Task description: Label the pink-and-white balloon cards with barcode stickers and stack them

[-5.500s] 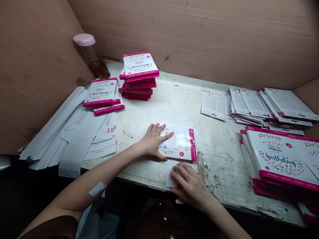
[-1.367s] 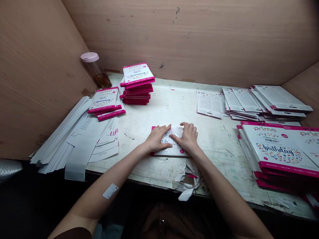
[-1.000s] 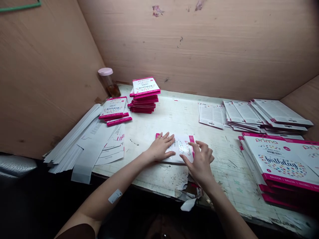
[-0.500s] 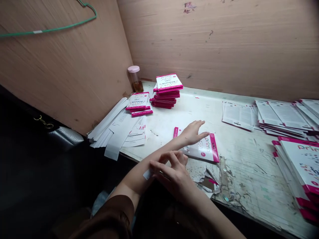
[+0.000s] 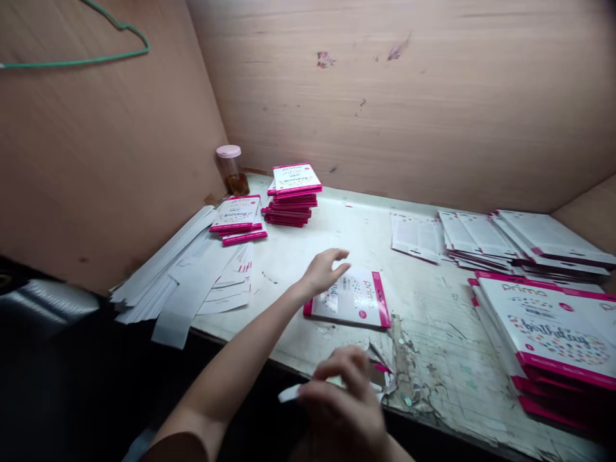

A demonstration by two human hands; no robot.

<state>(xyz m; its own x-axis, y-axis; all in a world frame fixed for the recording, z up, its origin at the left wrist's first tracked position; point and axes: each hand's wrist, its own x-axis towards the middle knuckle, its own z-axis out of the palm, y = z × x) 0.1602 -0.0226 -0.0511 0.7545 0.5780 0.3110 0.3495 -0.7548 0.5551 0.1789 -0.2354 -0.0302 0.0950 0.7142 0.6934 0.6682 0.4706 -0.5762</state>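
Observation:
My left hand [image 5: 327, 273] is over the left part of a flat white-and-pink "prima" packet [image 5: 359, 301] on the table. Its thumb and fingers are apart and hold nothing; whether the fingertips touch the packet I cannot tell. Closer to me, my right hand [image 5: 349, 398] is in front of the table edge, somewhat blurred. Between its thumb and fingers it pinches a small white strip [image 5: 289, 393], which sticks out to the left. The strip's other end is hidden by the fingers.
Left on the table [image 5: 366, 237] are loose paper strips [image 5: 180, 289], a small packet pile [image 5: 235, 215], a taller packet stack [image 5: 293, 192] and a lidded jar [image 5: 233, 170]. Back-side-up packets [image 5: 476, 234] and a birthday packet stack [image 5: 553, 327] are at right. The front edge is torn.
The view has shifted right. My right hand has come away from my left forearm, toward me, still with the white strip. My left hand's fingers have curled a little and moved left over the packet.

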